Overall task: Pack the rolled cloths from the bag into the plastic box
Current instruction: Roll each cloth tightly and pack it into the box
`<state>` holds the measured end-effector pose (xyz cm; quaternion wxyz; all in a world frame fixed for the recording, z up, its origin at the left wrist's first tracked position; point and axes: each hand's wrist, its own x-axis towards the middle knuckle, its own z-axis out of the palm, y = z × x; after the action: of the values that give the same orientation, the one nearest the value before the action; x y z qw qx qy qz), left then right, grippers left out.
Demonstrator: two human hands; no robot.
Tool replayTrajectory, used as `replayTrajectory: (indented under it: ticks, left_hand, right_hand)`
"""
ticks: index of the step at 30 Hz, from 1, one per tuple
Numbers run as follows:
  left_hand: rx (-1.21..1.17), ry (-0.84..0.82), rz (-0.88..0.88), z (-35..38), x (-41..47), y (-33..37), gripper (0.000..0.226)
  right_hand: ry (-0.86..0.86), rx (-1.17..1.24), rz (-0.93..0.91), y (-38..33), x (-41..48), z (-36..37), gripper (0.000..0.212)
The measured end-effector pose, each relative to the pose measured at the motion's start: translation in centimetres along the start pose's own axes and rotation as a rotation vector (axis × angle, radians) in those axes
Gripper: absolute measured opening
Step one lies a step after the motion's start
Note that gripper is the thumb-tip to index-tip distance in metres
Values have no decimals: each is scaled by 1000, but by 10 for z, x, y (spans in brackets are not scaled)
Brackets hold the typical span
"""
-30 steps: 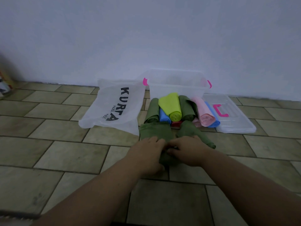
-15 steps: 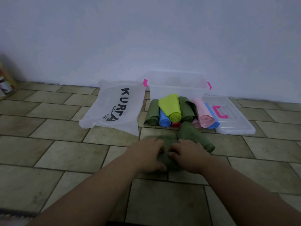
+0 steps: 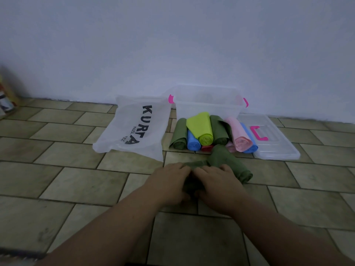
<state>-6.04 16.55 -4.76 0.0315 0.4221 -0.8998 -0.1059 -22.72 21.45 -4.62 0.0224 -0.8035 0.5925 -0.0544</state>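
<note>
Closest to the camera, both forearms reach out over the tiled floor [image 3: 57, 181]. The left hand [image 3: 169, 184] and right hand [image 3: 217, 186] sit side by side, palms down, pressed onto a dark green cloth [image 3: 194, 184] that's lying on the floor right between and under them. Fingers are curled down over it, so both hands look like they're gripping that cloth, with a bit of it poking out past the fingertips. Can't see how much of it is rolled since the hands cover most of it.

Just beyond the right hand, touching it, there's another olive green roll [image 3: 230, 164] lying at an angle on the tiles.

A little further out is the pile of rolled cloths, all on the floor and not in the box: a green roll [image 3: 178, 136] on the left, a blue one [image 3: 193, 143], a lime one [image 3: 202, 129] resting on top, another dark green roll [image 3: 219, 131], a pink roll [image 3: 240, 139] and a second blue roll [image 3: 249, 144] behind it. Something red [image 3: 207, 148] peeks out underneath.

Left of the pile, the white plastic bag [image 3: 134, 127] lies flat. Right of it is the clear lid [image 3: 278, 148] with a pink handle. Behind the pile, against the wall [image 3: 172, 45], sits the clear plastic box [image 3: 208, 106].
</note>
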Motion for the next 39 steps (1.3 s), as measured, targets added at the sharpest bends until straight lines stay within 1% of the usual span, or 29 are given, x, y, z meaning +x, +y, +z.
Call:
replayTrajectory:
  ticks: [3,4,5,6,7,8,9,10,11,13,14,15,16,18,20,21,22,24,26,27,28,29,31,33,35,36,37,39]
  left_hand:
    - [-127,-91,-120,-10,9,-8,48]
    - [-147,-113,-161,-13,11,-9,51]
    - [-135,-101,-202,-15,11,-9,56]
    - [-109,-35,-253,-15,11,-8,62]
    - [-104,79,-326,-13,8,-7,69]
    - [-170,215,-417,-9,4,-4,76]
    - [-329,334,-511,-6,1,1,83]
    - [-575,391,-610,-2,-1,7,89]
    - [-874,380,-704,1,-2,15,94]
    - [-1441,229,-826,7,-2,35,95]
    - [-1629,161,-846,10,-2,43,92]
    - [-1731,138,-848,13,1,47,88]
    - [-1769,144,-845,16,5,47,81]
    - [-1728,173,-878,18,12,43,60]
    - [-1712,152,-915,12,15,36,40]
    - [-1733,130,-914,9,14,32,34]
    - [-1755,117,-891,8,14,27,31]
    - [-1810,93,-816,4,14,18,33]
    - [-1875,59,-761,-1,16,12,36]
    - [-1884,52,-743,-5,19,10,37]
    - [-1873,59,-726,-9,24,9,39]
    - [-1828,84,-712,-13,31,8,42]
    - [-1664,154,-680,-26,50,2,46]
    - [-1556,217,-598,-46,74,-8,49]
    - [-1495,242,-484,-73,103,-24,62]
    - [-1421,261,-449,-87,120,-34,70]
    - [-1302,299,-434,-100,136,-45,74]
    - [-1001,372,-463,-118,168,-69,72]
  right_hand:
    - [-61,-62,4,2,5,-4,52]
    - [-65,-95,5,2,8,-6,52]
    - [-59,-119,15,1,11,-8,48]
    - [-61,-136,44,1,14,-10,42]
    - [-72,-146,83,0,18,-12,38]
    - [-98,-137,131,-1,23,-15,37]
    - [-137,-100,192,-1,28,-17,36]
    - [-190,-46,252,-1,32,-21,35]
    - [-249,26,303,0,36,-24,35]
    - [-342,171,357,1,39,-29,37]
    - [-369,223,389,1,39,-31,36]
    - [-381,297,447,1,37,-31,34]
    - [-379,396,508,2,33,-30,31]
    - [-361,605,567,0,25,-27,23]
    - [-355,789,580,-4,19,-24,12]
    - [-341,857,579,-6,16,-22,11]
    - [-309,918,577,-7,15,-23,13]
    - [-246,1069,599,-7,15,-24,24]
    - [-240,1353,614,-4,19,-25,36]
    - [-261,1503,602,-3,22,-27,39]
    - [-282,1596,580,-2,25,-28,40]
    - [-291,1624,561,0,29,-30,40]
    - [-274,1607,555,6,44,-39,41]
    - [-243,1582,542,18,66,-55,40]
    - [-203,1559,509,38,95,-78,40]
    - [-184,1553,493,49,112,-92,40]
    - [-154,1551,480,62,131,-106,40]
    - [-39,1552,484,89,170,-134,34]
